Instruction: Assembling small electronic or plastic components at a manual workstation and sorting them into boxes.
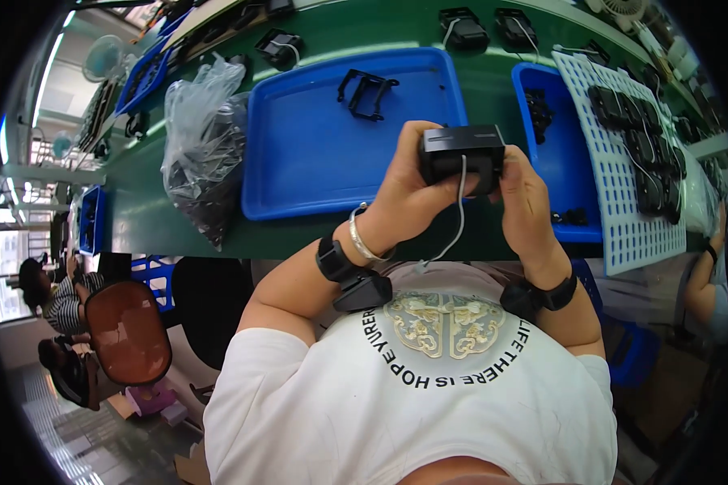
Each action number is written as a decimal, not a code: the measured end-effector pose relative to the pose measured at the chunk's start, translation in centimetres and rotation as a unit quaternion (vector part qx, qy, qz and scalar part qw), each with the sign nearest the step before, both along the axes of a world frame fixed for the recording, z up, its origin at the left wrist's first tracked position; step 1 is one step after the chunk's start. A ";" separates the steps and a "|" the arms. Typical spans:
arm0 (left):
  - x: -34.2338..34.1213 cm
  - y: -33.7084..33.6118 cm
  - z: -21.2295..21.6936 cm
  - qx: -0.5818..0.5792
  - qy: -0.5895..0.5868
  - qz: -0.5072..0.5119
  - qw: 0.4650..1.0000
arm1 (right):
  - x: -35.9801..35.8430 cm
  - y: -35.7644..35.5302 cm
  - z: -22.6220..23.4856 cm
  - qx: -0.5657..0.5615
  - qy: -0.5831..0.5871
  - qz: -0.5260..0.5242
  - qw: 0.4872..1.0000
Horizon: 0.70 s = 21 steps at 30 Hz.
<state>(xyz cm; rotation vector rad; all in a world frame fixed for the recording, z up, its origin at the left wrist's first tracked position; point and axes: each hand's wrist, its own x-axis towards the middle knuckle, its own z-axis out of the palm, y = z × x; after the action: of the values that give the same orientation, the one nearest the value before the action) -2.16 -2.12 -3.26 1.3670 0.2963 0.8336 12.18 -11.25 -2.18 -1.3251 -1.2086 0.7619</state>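
Between my two hands, above the right rim of a large blue tray (279, 206), is a black box-shaped device (465, 139) with a thin white cable (463, 212) hanging from it to a small pale connector. My left hand (408, 182) grips its left side, the thumb under the body. Closed against its right side are the fingers of my right hand (526, 198); some of them are hidden behind it. A black open frame (367, 94) lies in the tray, beyond my hands.
A clear plastic bag (206, 145) of dark parts stands left of the tray. To the right are a smaller blue bin (574, 218) with black parts and a white perforated rack (615, 238) holding several black devices. More cabled devices (463, 31) line the green table's far side. Other people sit at left and right.
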 end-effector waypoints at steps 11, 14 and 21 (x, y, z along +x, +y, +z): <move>-0.4 -1.7 1.1 0.043 0.023 0.013 0.999 | 0.8 -0.5 0.3 0.026 -0.042 -0.011 0.999; -0.5 -1.4 1.9 -0.075 -0.022 0.010 0.997 | -0.2 -0.2 1.4 0.035 -0.026 -0.005 0.999; -1.6 -1.8 0.9 -0.003 0.014 0.044 0.999 | 0.0 -0.3 1.2 0.009 0.030 0.036 0.999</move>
<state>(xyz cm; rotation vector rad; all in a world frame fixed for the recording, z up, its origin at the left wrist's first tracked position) -3.73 -3.92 -2.36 1.3688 0.3819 0.8872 12.15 -11.57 -0.98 -1.2414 -1.2179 0.8353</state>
